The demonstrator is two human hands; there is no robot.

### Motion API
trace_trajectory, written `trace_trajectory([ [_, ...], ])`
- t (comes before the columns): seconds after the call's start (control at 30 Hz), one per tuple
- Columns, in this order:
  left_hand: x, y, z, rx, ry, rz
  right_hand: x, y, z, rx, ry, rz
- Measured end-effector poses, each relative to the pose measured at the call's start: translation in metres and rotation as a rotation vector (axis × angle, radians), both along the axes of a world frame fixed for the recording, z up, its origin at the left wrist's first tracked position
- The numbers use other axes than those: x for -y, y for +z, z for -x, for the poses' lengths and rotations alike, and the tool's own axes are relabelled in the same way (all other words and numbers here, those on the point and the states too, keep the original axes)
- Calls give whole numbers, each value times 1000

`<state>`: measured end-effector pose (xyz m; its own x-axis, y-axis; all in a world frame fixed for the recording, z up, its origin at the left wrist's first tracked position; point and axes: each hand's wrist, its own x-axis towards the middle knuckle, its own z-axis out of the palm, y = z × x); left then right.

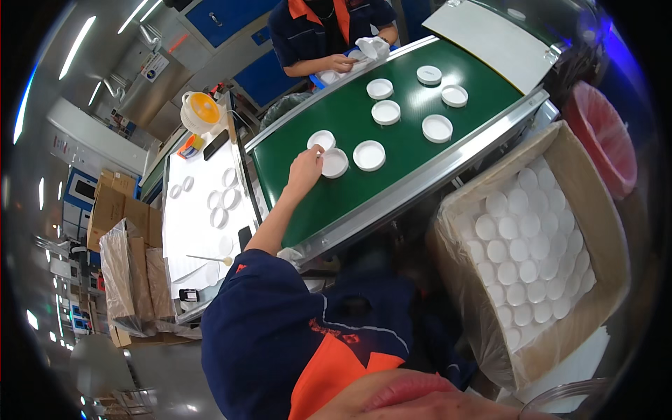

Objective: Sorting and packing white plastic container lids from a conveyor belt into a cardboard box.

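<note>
My left hand (305, 172) reaches over the green conveyor belt (280, 204), with its fingers bent and closed at the edge of a shallow white round lid (334, 164). A second white lid (321, 141) lies against the fingertips on the far side. Just to the right is another white lid (369, 155), apart from the hand. Farther along the belt lie several more lids, most with their hollow side up; one lid (429, 75) shows a flat face with a faint mark. My right hand is out of view.
Across the belt a person (332, 35) handles white pieces over a blue tray. To the right stands a lined cardboard box (595, 210) with rows of white lids, beside a pink bag (598, 140). A white side table (189, 234) at left holds rings, a tub and a phone.
</note>
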<state>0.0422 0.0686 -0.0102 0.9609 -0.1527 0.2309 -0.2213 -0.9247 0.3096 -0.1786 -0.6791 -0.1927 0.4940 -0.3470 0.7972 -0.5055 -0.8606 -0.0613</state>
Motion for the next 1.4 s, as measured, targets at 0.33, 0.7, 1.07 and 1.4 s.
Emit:
trace_trajectory([
  [0.33,2,-18,-3,-231,-145,131,-198,-19,696,-540,-1065,-106],
  [0.7,18,-13,3,-200,-172,-264,-297,29,673,-660,-1601,-502],
  [1.07,8,-10,4,-160,-140,-255,-263,8,619,-648,-1295,-558],
  [1.4,9,-12,10,-177,-114,-248,-267,12,616,-703,-1259,-591],
])
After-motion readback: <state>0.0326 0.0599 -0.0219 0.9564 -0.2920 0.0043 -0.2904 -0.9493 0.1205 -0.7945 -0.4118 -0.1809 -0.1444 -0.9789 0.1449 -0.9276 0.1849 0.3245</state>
